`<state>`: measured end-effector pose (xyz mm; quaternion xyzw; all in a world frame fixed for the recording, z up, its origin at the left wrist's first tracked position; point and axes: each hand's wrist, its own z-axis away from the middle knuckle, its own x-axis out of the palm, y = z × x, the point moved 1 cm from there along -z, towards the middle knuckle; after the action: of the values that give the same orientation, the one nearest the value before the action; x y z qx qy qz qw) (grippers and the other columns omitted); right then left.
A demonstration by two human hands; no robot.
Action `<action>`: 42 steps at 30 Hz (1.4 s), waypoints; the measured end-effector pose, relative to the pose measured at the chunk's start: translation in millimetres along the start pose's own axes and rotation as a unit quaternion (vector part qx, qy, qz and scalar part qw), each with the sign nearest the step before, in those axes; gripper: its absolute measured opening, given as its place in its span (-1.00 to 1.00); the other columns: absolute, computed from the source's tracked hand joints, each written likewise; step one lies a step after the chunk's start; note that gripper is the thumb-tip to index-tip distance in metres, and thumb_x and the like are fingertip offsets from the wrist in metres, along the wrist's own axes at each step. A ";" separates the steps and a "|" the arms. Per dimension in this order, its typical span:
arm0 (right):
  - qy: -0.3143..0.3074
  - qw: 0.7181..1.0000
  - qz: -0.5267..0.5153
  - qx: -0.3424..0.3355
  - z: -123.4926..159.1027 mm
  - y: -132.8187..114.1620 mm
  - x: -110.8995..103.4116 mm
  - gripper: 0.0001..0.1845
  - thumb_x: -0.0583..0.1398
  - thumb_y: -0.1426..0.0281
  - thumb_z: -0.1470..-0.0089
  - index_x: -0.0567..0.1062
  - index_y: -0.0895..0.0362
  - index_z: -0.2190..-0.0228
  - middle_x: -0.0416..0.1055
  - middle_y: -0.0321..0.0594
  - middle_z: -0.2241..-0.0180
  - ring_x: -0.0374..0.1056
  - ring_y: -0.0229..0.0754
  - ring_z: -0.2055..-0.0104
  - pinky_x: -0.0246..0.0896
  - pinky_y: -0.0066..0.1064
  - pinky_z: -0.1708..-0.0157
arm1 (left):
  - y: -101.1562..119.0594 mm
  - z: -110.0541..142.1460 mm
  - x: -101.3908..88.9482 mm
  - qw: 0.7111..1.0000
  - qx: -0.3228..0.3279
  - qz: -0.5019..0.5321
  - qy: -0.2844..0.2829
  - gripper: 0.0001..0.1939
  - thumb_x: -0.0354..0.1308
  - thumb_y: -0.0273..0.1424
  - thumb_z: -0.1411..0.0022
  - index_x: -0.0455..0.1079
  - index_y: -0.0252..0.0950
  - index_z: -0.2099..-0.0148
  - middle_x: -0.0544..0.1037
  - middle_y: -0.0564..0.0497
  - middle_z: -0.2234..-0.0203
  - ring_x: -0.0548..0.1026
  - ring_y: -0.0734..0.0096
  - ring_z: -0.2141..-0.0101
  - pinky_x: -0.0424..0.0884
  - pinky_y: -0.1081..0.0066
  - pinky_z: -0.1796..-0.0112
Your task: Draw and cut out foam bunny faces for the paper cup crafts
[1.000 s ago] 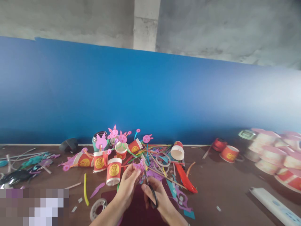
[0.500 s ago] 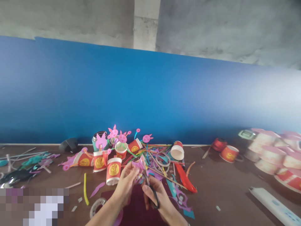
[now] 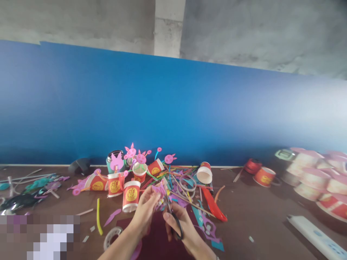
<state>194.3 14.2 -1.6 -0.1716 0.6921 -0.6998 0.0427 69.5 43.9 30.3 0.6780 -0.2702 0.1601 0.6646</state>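
Observation:
My left hand (image 3: pixel 145 213) pinches a small purple paper cutout (image 3: pixel 159 190) just above the brown table (image 3: pixel 257 216). My right hand (image 3: pixel 177 224) grips black-handled scissors (image 3: pixel 173 220), whose blades point up into the purple paper. Both hands hover over a dark maroon sheet (image 3: pixel 159 240). Right in front of the left hand stands a red and white paper cup (image 3: pixel 131 196).
Several red paper cups with pink animal cutouts (image 3: pixel 127 169) stand behind, amid coloured paper strips (image 3: pixel 184 180). A tape roll (image 3: pixel 112 237) lies at lower left. Stacked cups (image 3: pixel 317 177) fill the right side, a white power strip (image 3: pixel 317 236) lies at lower right. A blue wall closes the back.
The hands stay almost in place; the left hand has turned the purple paper slightly against the scissor blades.

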 end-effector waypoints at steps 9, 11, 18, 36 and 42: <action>-0.007 1.000 0.002 0.018 -3.6 8.8 -0.9 -0.41 0.28 -0.11 0.21 0.32 0.15 0.46 0.29 -0.43 0.79 0.15 -0.39 0.81 -0.08 -0.62 0.81 | 1.2 -0.7 -2.1 1.000 -0.003 0.008 -0.017 -0.77 0.37 -0.30 0.05 0.44 -0.27 0.37 0.57 -0.06 0.24 0.53 0.26 0.24 0.40 0.36 0.17; -0.007 1.000 -0.004 0.017 -3.9 10.1 -1.3 -0.41 0.28 -0.11 0.21 0.32 0.15 0.46 0.29 -0.43 0.79 0.15 -0.39 0.81 -0.08 -0.62 0.82 | 1.4 -0.3 -1.9 1.000 -0.007 0.014 -0.015 -0.77 0.38 -0.30 0.07 0.44 -0.27 0.37 0.58 -0.07 0.26 0.53 0.24 0.22 0.39 0.36 0.15; -0.001 1.000 -0.004 0.001 -0.4 2.6 -1.3 -0.46 0.27 -0.06 0.14 0.33 0.16 0.45 0.27 -0.43 0.79 0.16 -0.40 0.80 -0.11 -0.63 0.81 | -1.3 0.5 -2.0 1.000 -0.014 0.014 -0.024 -0.78 0.38 -0.31 0.05 0.43 -0.28 0.38 0.58 -0.06 0.34 0.52 0.24 0.22 0.38 0.37 0.13; 0.006 1.000 -0.021 -0.022 -1.6 10.4 -0.7 -0.51 0.26 -0.02 0.08 0.31 0.15 0.45 0.23 -0.48 0.78 0.08 -0.43 0.81 -0.12 -0.63 0.81 | 0.4 0.5 0.0 0.999 -0.027 0.007 -0.021 -0.77 0.37 -0.31 0.06 0.44 -0.29 0.38 0.58 -0.07 0.33 0.51 0.21 0.18 0.38 0.34 0.12; 0.011 1.000 -0.016 -0.016 -0.8 8.8 0.1 -0.50 0.28 -0.02 0.11 0.31 0.14 0.47 0.21 -0.48 0.79 0.07 -0.44 0.81 -0.11 -0.63 0.81 | 0.1 -1.0 -2.5 0.999 -0.035 0.018 -0.034 -0.81 0.36 -0.33 0.04 0.43 -0.27 0.39 0.58 -0.05 0.35 0.51 0.24 0.19 0.37 0.37 0.12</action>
<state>192.3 14.6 -10.2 -0.1758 0.7010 -0.6909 0.0210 67.6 45.3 29.0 0.6543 -0.3104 0.1391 0.6754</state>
